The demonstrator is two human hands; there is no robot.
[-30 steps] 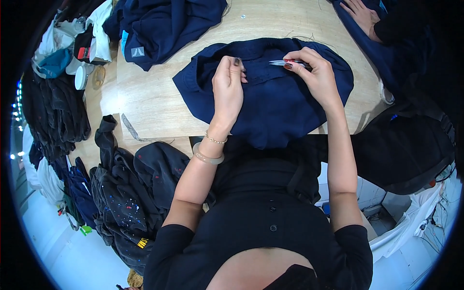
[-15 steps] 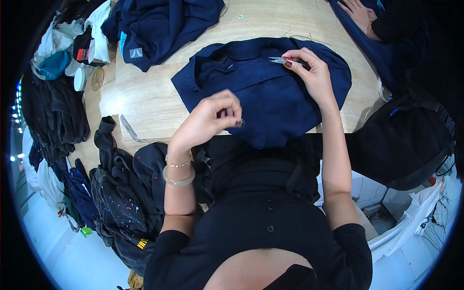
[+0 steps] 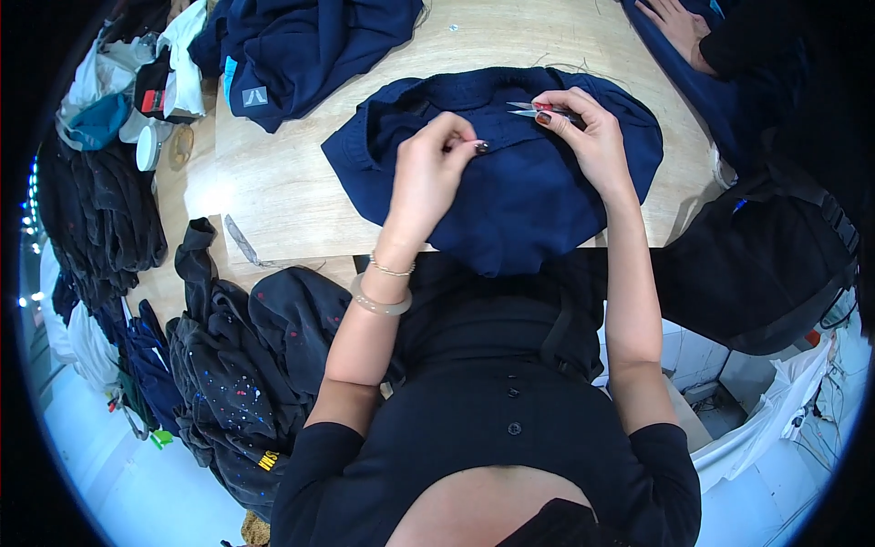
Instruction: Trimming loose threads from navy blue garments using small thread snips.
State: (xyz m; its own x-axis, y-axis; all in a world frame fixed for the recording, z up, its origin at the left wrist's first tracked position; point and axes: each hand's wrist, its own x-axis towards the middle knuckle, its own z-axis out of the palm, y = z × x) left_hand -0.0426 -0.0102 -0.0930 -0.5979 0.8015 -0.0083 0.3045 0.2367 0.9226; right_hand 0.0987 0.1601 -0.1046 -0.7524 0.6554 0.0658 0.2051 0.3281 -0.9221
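Note:
A navy garment (image 3: 538,201) with a gathered waistband lies across the near side of the table and hangs slightly over its edge. My right hand (image 3: 588,137) holds thread snips (image 3: 524,110), with red at the handle and pointed blades facing left over the garment. My left hand (image 3: 433,164), wearing bracelets on its wrist, has thumb and finger pinched together just above the cloth, left of the blades. Whatever that pinch holds, perhaps cloth or thread, is too small to make out.
Another navy garment (image 3: 319,55) lies at the back left of the wooden table (image 3: 283,173). A co-worker's hand (image 3: 676,27) rests on navy cloth at the far right. Paint-flecked dark clothing (image 3: 228,374) hangs at the left, near a round white container (image 3: 148,148). A black bag (image 3: 766,264) sits at right.
My left hand has moved up and to the right, from the garment's near part to beside the snips, fingers pinched. The right hand and snips have hardly moved.

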